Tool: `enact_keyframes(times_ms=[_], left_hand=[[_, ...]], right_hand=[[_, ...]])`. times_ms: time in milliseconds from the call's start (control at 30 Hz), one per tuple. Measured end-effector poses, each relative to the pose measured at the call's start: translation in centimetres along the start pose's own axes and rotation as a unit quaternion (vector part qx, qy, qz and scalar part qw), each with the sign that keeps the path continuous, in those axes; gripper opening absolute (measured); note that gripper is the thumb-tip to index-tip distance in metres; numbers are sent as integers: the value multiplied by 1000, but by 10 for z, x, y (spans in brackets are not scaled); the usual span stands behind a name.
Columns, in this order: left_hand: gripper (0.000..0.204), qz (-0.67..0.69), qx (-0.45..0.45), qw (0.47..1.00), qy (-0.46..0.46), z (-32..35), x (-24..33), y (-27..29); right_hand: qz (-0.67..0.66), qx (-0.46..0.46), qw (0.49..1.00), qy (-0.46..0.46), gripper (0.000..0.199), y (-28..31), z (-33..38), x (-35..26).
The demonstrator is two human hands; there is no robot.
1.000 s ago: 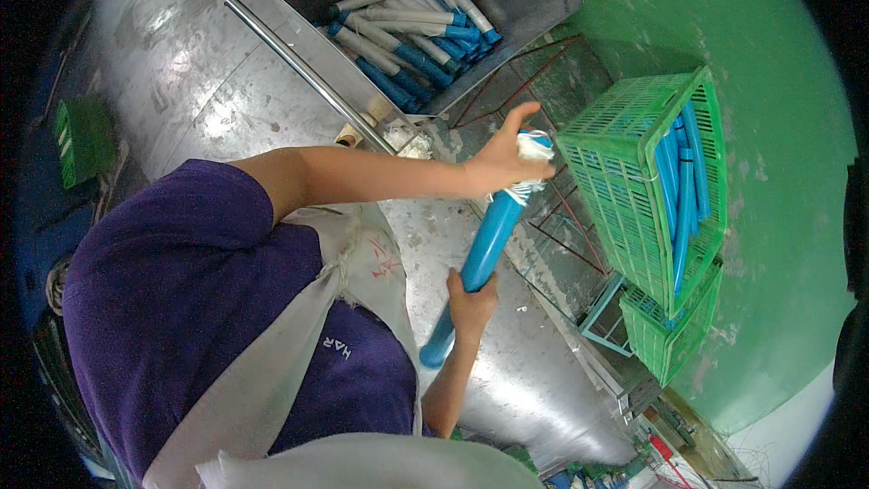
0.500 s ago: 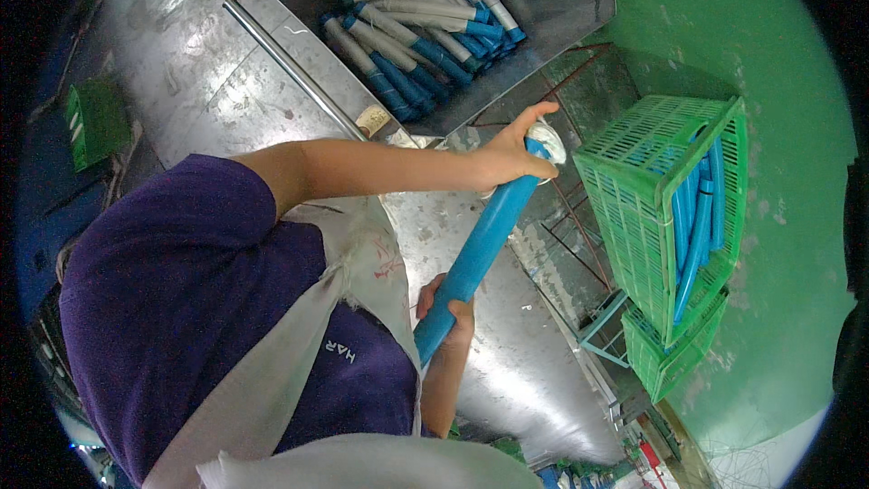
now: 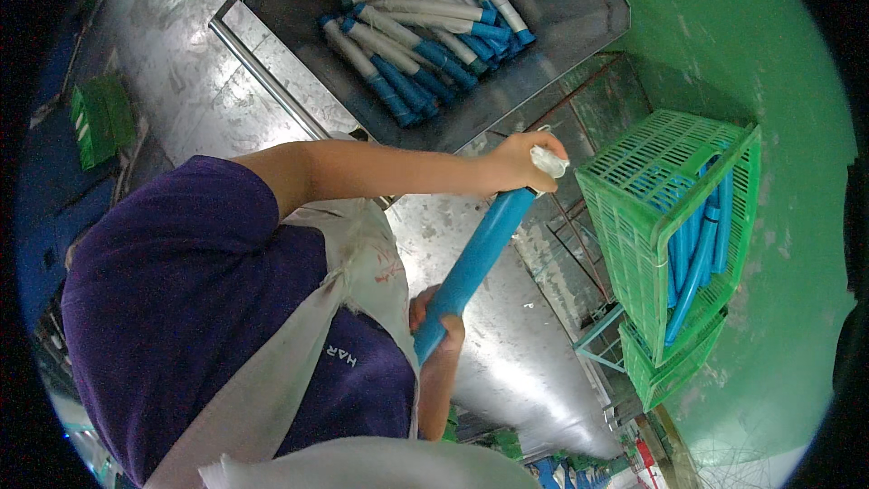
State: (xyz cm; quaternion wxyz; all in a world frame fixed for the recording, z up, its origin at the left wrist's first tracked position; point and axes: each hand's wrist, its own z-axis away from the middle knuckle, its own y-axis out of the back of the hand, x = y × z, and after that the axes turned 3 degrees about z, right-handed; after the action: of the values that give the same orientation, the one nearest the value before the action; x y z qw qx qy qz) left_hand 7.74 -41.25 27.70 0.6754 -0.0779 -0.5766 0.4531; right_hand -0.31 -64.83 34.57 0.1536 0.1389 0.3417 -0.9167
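Note:
A long blue tube (image 3: 478, 258) slants from my chest up to the right. Around its lower part, close to the apron, my right hand (image 3: 441, 326) is wrapped. My left hand (image 3: 520, 163) is closed at the upper end, with its fingers curled round a bunched white sheet-like material (image 3: 549, 161). That material sticks out past the tube's end; whether it is film or netting I cannot tell. The lower end of the tube is hidden behind the apron (image 3: 376, 258).
Ahead, a dark metal bin (image 3: 579, 0) holds several blue tubes partly covered in white (image 3: 425, 11). At right stands a green slatted crate (image 3: 625, 217) of bare blue tubes (image 3: 695, 249), above another green crate (image 3: 665, 371). A metal rail (image 3: 272, 77) runs left of the bin.
My left hand has closed its fingers round the white material, which now bunches beyond the tube's end. The tube's upper end sits slightly lower. My right hand keeps its grip.

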Motion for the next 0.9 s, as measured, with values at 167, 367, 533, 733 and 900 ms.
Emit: enact_keyframes(times_ms=[167,367,533,733,900], left_hand=[[25,110,-16,993,33,-23,-1,13],[30,17,69,997,33,-51,19,60],[27,-249,71,964,-66,-39,15,87],[39,-513,-384,701,-312,21,-40,52],[21,-210,-304,928,-37,-65,-5,158]], right_hand=[[482,293,826,16,32,10,23,-26],[845,416,285,176,43,67,121,-128],[844,485,-68,220,52,104,222,-283],[814,536,-152,165,50,62,147,-393],[797,448,76,399,37,8,28,-314]])
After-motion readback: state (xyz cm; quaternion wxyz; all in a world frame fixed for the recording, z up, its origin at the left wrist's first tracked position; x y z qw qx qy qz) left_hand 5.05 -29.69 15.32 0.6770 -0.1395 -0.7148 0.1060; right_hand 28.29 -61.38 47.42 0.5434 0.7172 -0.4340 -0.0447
